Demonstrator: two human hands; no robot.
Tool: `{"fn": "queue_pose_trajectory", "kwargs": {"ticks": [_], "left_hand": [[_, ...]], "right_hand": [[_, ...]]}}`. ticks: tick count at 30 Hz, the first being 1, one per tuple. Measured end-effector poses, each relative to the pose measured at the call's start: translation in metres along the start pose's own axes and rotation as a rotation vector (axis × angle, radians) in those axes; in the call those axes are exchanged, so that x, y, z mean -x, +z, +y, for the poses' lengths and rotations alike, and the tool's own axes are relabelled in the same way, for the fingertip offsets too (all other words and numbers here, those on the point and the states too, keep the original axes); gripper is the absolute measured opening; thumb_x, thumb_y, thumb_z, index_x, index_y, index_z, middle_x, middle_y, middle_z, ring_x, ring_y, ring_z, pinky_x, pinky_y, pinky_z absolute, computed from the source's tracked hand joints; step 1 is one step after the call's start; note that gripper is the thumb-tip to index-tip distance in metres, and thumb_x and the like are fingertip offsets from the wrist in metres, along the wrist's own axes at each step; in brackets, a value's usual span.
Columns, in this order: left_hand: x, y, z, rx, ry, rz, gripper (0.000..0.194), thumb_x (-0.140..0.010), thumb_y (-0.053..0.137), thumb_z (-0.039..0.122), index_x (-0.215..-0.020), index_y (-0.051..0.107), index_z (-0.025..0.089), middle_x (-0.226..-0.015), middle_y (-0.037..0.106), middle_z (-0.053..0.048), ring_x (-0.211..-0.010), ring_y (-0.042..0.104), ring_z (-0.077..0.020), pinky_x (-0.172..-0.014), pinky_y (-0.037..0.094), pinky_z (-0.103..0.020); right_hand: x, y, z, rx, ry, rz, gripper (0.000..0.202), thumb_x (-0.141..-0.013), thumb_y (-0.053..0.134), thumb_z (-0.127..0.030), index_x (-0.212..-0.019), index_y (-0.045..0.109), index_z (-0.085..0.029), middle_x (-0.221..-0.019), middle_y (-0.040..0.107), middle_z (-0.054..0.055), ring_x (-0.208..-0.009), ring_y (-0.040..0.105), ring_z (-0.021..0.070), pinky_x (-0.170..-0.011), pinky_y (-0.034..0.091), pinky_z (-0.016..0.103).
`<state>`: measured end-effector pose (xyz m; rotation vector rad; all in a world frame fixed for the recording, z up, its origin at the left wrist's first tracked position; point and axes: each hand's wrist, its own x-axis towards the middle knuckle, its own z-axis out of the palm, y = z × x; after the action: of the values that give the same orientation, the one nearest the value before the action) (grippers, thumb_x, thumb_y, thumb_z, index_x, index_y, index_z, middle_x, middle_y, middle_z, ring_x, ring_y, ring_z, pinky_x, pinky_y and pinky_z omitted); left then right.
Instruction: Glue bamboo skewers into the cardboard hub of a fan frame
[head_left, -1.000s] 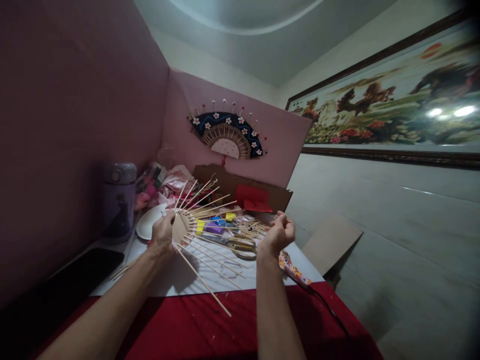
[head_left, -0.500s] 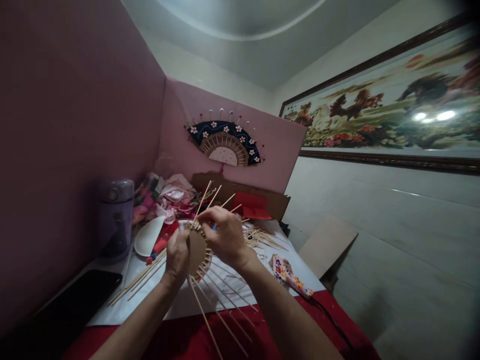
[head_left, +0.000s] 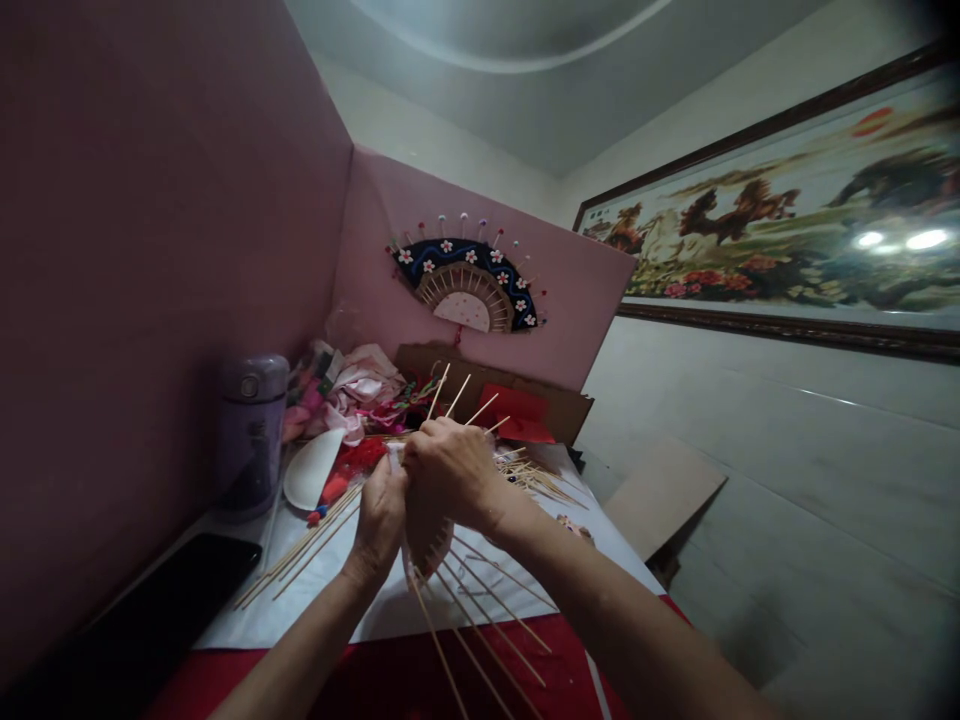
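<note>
Between my hands is a fan frame, a rounded brown cardboard piece (head_left: 427, 530) with several thin wooden sticks (head_left: 481, 395) fanning out from its edge, some upward and some down toward me. My left hand (head_left: 381, 510) grips its left edge, thumb against the cardboard. My right hand (head_left: 456, 468) is closed at the upper edge, fingers bent over the stick bases next to the left fingertips. The back of the right hand hides what its fingertips pinch and part of the cardboard.
Loose sticks (head_left: 300, 545) lie left of my hands, with another pile (head_left: 551, 482) to the right. A white half plate (head_left: 311, 470), purple bottle (head_left: 253, 440) and black phone (head_left: 187, 580) stand or lie at left. A finished fan (head_left: 469, 275) hangs on the pink board behind.
My right hand has turned and closed farther over the cardboard's upper edge, hiding more of it. The view has shifted, and my right forearm now covers most of the flower-patterned tool.
</note>
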<state>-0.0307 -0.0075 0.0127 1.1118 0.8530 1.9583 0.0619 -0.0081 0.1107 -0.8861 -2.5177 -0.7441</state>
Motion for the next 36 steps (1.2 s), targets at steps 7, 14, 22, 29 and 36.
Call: {"fn": "queue_pose_trajectory", "kwargs": {"ticks": [7,14,22,29,36], "left_hand": [[0.006,0.004,0.009,-0.144,0.057,-0.116,0.017,-0.079,0.046,0.031,-0.082,0.054,0.016,-0.073,0.055,0.0,-0.068,0.049,-0.0149,-0.056,0.039,-0.024],[0.006,0.003,0.007,-0.232,0.108,-0.133,0.018,-0.08,0.043,0.032,-0.08,0.052,0.016,-0.072,0.054,0.0,-0.068,0.049,-0.0153,-0.059,0.038,-0.025],[0.005,0.001,0.005,-0.209,0.118,-0.148,0.018,-0.079,0.045,0.031,-0.084,0.055,0.016,-0.075,0.056,-0.001,-0.07,0.051,-0.0166,-0.062,0.039,-0.026],[0.005,0.003,0.006,-0.195,0.065,-0.185,0.019,-0.078,0.045,0.029,-0.086,0.055,0.015,-0.075,0.054,-0.002,-0.071,0.049,-0.0177,-0.063,0.039,-0.027],[0.006,0.005,0.004,-0.192,0.087,-0.177,0.017,-0.079,0.044,0.029,-0.083,0.055,0.016,-0.075,0.054,-0.001,-0.072,0.048,-0.0169,-0.067,0.04,-0.028]], "right_hand": [[-0.003,-0.008,0.009,-0.023,-0.052,-0.111,0.013,-0.074,0.051,-0.019,-0.069,0.062,-0.015,-0.073,0.067,0.005,-0.065,0.06,0.0176,-0.051,0.032,0.027],[-0.005,-0.012,0.006,-0.068,-0.031,-0.214,0.016,-0.075,0.047,-0.015,-0.075,0.063,-0.011,-0.076,0.066,0.009,-0.07,0.059,0.0183,-0.059,0.038,0.027],[-0.004,0.002,0.014,-0.175,0.014,-0.128,0.018,-0.075,0.046,-0.015,-0.075,0.064,-0.012,-0.075,0.066,0.009,-0.07,0.059,0.0172,-0.06,0.039,0.026],[-0.003,0.007,0.026,-0.255,0.015,-0.156,0.02,-0.071,0.048,-0.016,-0.072,0.068,-0.017,-0.074,0.069,0.007,-0.068,0.063,0.0157,-0.055,0.034,0.023],[-0.007,0.005,0.017,-0.186,0.073,-0.214,0.022,-0.07,0.048,-0.023,-0.074,0.069,-0.019,-0.074,0.07,0.008,-0.066,0.062,0.0175,-0.053,0.033,0.025]]}}
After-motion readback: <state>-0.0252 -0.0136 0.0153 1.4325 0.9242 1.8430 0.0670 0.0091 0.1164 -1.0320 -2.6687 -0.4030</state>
